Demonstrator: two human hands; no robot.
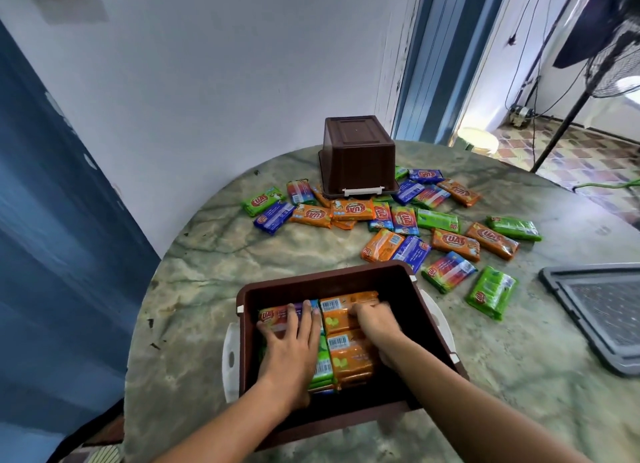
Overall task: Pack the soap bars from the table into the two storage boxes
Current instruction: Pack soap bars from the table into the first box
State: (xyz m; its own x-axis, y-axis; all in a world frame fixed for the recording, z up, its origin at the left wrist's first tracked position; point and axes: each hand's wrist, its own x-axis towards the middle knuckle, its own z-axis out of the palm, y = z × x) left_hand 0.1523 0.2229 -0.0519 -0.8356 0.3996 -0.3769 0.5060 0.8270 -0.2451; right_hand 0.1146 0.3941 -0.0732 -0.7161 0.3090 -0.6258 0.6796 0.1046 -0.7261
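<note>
Both hands were down inside the near brown box (433, 327), which sat open on the green marble table (214, 254) right in front of the person. The left hand (291, 341) lay flat with its fingers spread out, pressing on the packed soap bars (346, 355) at the left side of the box. The right hand (372, 319) was over the orange bars at the far right of the pile, and its fingers looked curled down onto one, but it was a bit blurry, so I could not tell if it was holding that bar or just pushing it into place. The step looked like settling bars into neat rows, so they sat tight and left room for more. The box already held several bars, orange ones on the right and green and mixed ones on the left. Many more loose soap bars (453, 244) lay scattered on the table beyond the box, orange, green, blue and striped. The second brown box (358, 154) stood upside down at the far side, with bars around its bottom edge. A grey lid (602, 310) lay off to the right. I thought the job was not even half done. Next, a hand would need to come out, reach for a loose bar close by, and lay it in beside the others.
</note>
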